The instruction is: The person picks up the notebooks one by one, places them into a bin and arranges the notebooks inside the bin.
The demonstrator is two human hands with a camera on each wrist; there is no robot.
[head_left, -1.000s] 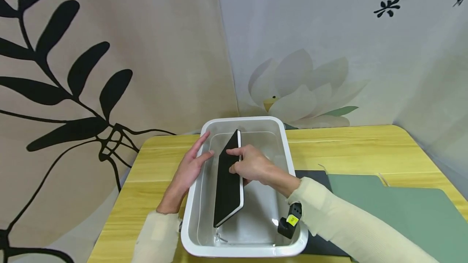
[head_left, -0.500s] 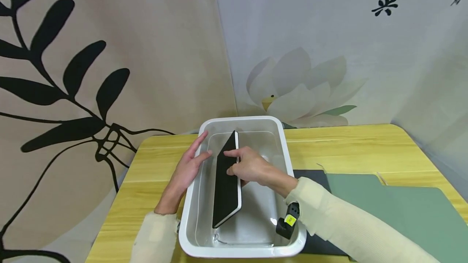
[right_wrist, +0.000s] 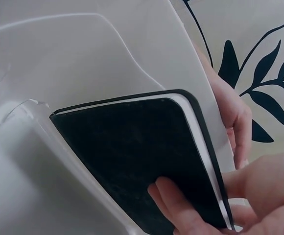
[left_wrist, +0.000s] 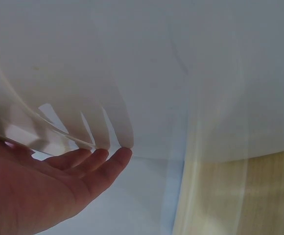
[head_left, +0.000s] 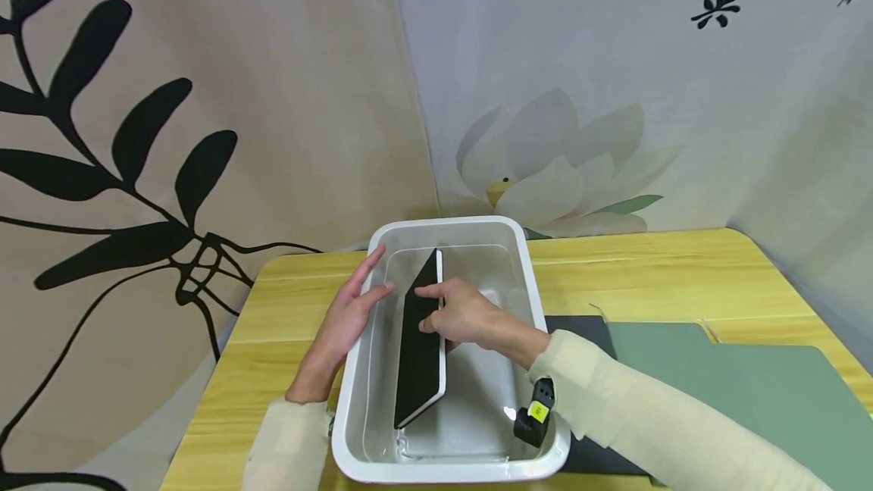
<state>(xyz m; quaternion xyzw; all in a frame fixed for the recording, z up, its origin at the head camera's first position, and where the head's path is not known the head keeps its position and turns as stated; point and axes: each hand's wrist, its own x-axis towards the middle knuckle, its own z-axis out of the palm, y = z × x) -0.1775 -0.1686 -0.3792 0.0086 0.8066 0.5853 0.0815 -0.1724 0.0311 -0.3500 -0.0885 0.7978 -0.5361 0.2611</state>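
Observation:
A black notebook (head_left: 417, 362) with white page edges stands on edge, lengthwise, inside a white basin (head_left: 443, 470). My right hand (head_left: 470, 314) grips it from the right, index finger and thumb lying over the cover's upper part. In the right wrist view the notebook (right_wrist: 122, 142) is closed, with fingers on both its sides. On the basin's left rim rests my left hand (head_left: 341, 324), its index finger straight along the rim and thumb reaching over the inside. The left wrist view shows the left hand's fingertips (left_wrist: 126, 150) touching the basin's outer wall.
The basin stands on a yellow wood-grain table (head_left: 655, 271). Beside it, partly under the right arm, lie a dark flat sheet (head_left: 580, 330) and green folders (head_left: 736, 377). A printed curtain (head_left: 327, 97) hangs behind the table.
The notebook's top edge has sunk slightly in the basin, and my right hand has moved down with it. My left hand keeps its place on the rim. The head view has drifted a little.

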